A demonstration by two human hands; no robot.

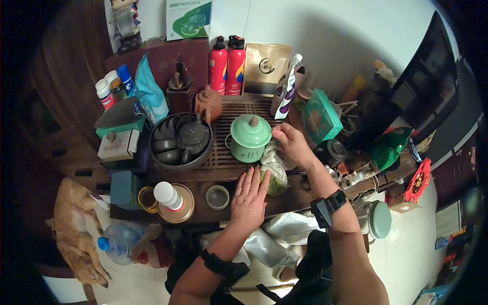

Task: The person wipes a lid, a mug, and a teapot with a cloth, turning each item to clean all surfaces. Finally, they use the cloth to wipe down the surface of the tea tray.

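A green lidded pot with a brown knob stands on the slatted wooden tray. My right hand is at the pot's right side with thumb and fingers pinched together; what they grip there is too small to make out. Below that hand a crumpled white and green cloth lies against the pot and over the tray's front edge. My left hand rests flat, fingers stretched out, on the table's front part, its fingertips beside the cloth. Left of it sits a small round bowl.
At the tray's left are a dark basin of cups and a teapot, and a clay teapot. Behind stand red canisters and a gold pouch. A green box is at right. A dog lies on the floor.
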